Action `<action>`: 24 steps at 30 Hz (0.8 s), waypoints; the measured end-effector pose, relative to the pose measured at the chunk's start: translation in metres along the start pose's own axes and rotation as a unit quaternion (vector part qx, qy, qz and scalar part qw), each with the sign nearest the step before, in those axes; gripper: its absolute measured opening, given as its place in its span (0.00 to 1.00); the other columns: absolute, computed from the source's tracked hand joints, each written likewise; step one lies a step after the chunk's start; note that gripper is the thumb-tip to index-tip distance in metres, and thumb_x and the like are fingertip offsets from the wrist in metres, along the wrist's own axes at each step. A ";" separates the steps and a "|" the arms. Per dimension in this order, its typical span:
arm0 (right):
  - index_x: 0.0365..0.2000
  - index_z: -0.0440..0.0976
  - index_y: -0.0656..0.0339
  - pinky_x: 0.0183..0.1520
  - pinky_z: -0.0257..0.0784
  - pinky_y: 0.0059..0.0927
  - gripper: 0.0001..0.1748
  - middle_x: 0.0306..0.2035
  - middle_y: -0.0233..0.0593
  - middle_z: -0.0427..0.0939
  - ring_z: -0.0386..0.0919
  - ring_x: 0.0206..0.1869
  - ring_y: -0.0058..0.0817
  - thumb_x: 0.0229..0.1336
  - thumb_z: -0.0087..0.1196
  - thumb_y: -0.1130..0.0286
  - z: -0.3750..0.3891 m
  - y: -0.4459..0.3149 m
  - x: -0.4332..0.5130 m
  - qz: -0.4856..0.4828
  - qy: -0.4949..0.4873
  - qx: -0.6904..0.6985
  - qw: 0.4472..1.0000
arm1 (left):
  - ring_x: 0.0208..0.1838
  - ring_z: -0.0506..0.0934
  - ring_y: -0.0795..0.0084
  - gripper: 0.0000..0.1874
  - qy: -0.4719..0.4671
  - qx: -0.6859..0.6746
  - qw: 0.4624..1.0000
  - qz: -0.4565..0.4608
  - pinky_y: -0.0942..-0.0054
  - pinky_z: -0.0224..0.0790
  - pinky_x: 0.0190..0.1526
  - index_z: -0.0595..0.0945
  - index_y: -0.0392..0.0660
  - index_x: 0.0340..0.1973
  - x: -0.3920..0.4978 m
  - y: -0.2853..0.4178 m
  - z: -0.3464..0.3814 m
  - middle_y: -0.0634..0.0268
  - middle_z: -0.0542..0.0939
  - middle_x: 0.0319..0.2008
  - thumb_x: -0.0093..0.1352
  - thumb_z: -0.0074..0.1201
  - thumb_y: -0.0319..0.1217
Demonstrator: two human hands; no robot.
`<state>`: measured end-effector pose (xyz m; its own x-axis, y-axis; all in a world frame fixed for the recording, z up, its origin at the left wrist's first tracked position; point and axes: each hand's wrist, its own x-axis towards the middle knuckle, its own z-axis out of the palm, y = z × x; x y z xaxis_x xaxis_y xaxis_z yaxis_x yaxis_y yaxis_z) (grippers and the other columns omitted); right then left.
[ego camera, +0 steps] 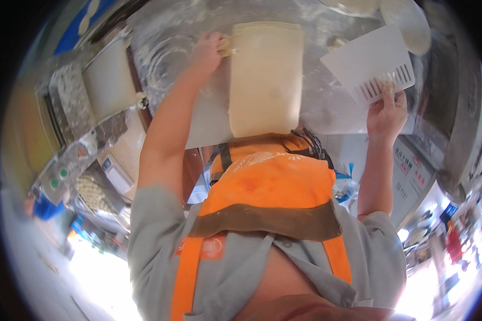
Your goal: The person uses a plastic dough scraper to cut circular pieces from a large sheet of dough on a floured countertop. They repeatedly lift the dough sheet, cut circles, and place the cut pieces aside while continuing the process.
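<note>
A long, layered rectangular sheet of dough [266,80] lies on the floured metal worktop [209,116], its near end at the worktop's edge by my apron. At its far left side, my left hand [208,52] has its fingers around a small piece of dough [224,46]; motion blur softens the fingertips. On the right, my right hand [387,108] grips a white flat plate with a row of slots [369,56], thumb on top over the slotted edge, and holds it tilted above the worktop. A pale lump, perhaps dough [337,42], shows partly behind the plate's left corner.
Round flour marks cover the worktop at left. Beyond it stands a machine with a pale panel [110,78] and green buttons [54,183]. Pale rounded containers or bags [405,26] sit at the far right, by a metal machine edge [466,108]. My orange apron [269,180] touches the near edge.
</note>
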<state>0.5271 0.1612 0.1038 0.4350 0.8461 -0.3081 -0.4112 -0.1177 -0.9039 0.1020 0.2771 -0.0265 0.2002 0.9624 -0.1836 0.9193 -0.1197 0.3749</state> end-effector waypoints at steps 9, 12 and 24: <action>0.53 0.68 0.69 0.51 0.81 0.39 0.15 0.51 0.44 0.75 0.80 0.51 0.35 0.68 0.53 0.78 -0.102 -0.030 0.000 -0.080 0.239 -0.033 0.967 | 0.51 0.81 0.52 0.19 0.070 -0.175 0.980 -0.069 0.57 0.74 0.51 0.81 0.44 0.49 0.041 0.093 -0.026 0.51 0.83 0.45 0.62 0.59 0.35; 0.55 0.67 0.70 0.50 0.82 0.39 0.17 0.53 0.45 0.74 0.80 0.52 0.36 0.68 0.52 0.77 -0.110 -0.020 -0.007 -0.042 0.245 -0.041 0.968 | 0.46 0.82 0.55 0.19 0.085 -0.284 0.955 0.022 0.62 0.74 0.45 0.80 0.40 0.47 0.051 0.168 0.009 0.51 0.83 0.42 0.63 0.59 0.36; 0.57 0.68 0.68 0.50 0.79 0.44 0.27 0.52 0.46 0.75 0.79 0.51 0.38 0.63 0.62 0.65 -0.212 0.039 0.079 0.085 0.245 -0.209 0.943 | 0.57 0.79 0.59 0.25 -0.053 -0.336 0.922 0.186 0.64 0.77 0.51 0.74 0.48 0.64 -0.035 0.237 0.021 0.54 0.75 0.62 0.70 0.57 0.28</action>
<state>0.7155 0.1134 -0.0192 0.7510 0.4671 -0.4667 -0.2012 -0.5113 -0.8355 0.3197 0.2099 0.0496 0.5247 0.8513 -0.0031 0.3704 -0.2250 0.9012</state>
